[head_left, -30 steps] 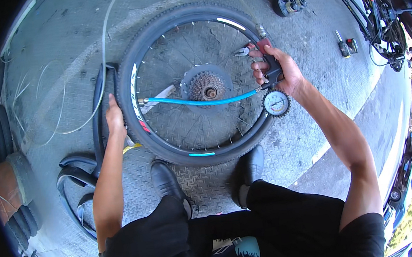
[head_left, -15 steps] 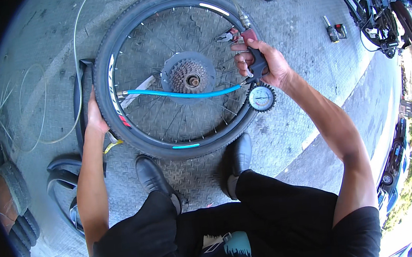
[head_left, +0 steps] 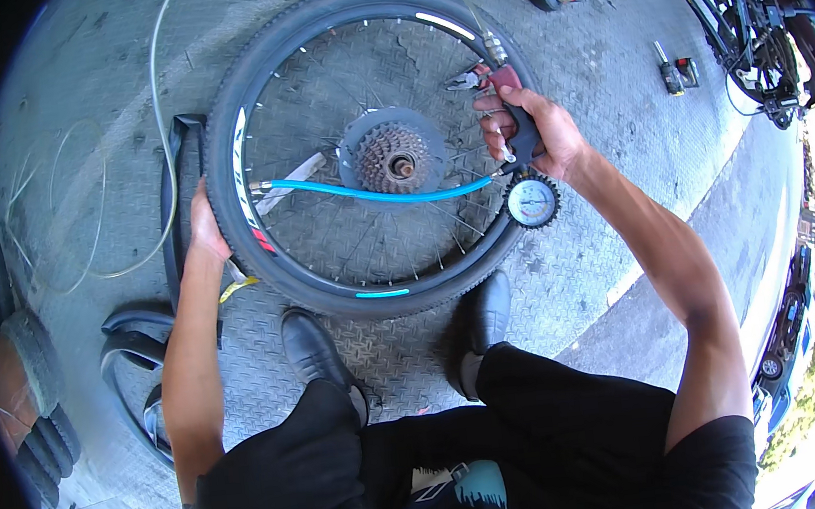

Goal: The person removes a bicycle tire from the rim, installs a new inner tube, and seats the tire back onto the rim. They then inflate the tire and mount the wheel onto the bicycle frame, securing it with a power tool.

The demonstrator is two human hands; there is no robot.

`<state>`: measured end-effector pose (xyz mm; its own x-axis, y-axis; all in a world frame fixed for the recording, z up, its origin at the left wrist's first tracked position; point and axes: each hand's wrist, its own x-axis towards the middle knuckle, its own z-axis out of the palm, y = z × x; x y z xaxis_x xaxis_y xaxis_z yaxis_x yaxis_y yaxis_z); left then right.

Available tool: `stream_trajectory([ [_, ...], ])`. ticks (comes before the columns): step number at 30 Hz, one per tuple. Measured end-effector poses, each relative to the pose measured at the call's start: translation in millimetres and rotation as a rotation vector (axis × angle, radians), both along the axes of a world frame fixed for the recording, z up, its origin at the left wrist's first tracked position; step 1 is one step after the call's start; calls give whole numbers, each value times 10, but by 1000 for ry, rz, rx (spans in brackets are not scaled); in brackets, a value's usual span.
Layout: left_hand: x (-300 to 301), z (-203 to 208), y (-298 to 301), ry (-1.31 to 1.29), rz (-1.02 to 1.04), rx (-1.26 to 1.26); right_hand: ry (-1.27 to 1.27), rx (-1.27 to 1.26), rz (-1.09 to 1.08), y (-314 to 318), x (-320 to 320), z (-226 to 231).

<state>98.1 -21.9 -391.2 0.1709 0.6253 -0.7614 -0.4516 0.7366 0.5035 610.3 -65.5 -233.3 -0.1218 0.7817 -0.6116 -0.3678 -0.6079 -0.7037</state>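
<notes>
A bicycle wheel (head_left: 387, 296) with a black knobby tyre and a rear sprocket cluster (head_left: 395, 156) is in front of my feet. My left hand (head_left: 209, 228) grips the tyre at its left side, its fingertips partly hidden. In my right hand (head_left: 539, 131) is a tyre inflator gun (head_left: 520, 133) with a red-and-black body, held over the wheel's right edge. Its round pressure gauge (head_left: 532, 201) faces up below my hand. From the gun a blue hose (head_left: 377, 198) crosses the spokes to the rim's left side, ending in a metal fitting (head_left: 259, 186) there.
A thin clear air line (head_left: 159, 102) loops over the patterned metal floor. Red-handled pliers (head_left: 469, 79) lie beneath the wheel's upper right. Black rubber tubing (head_left: 128, 334) lies at left. Bicycle parts (head_left: 742, 30) and a small tool (head_left: 671, 76) are at upper right.
The whole scene has shifted slightly to the right and down in the view. Both hands keep their holds, and the blue hose still runs to the rim.
</notes>
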Motion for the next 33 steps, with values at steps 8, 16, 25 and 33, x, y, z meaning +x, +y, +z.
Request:
stream_trajectory([
  [8,88,68,-2,96,49,4,-46,-60,-34,1,-4,2],
  [16,122,70,-2,126,69,22,-19,-49,-25,16,32,-20],
  [25,33,-29,-1,84,59,74,-32,-53,-23,35,3,9],
  [33,14,-55,10,63,30,79,-19,-42,-4,34,65,-50],
])
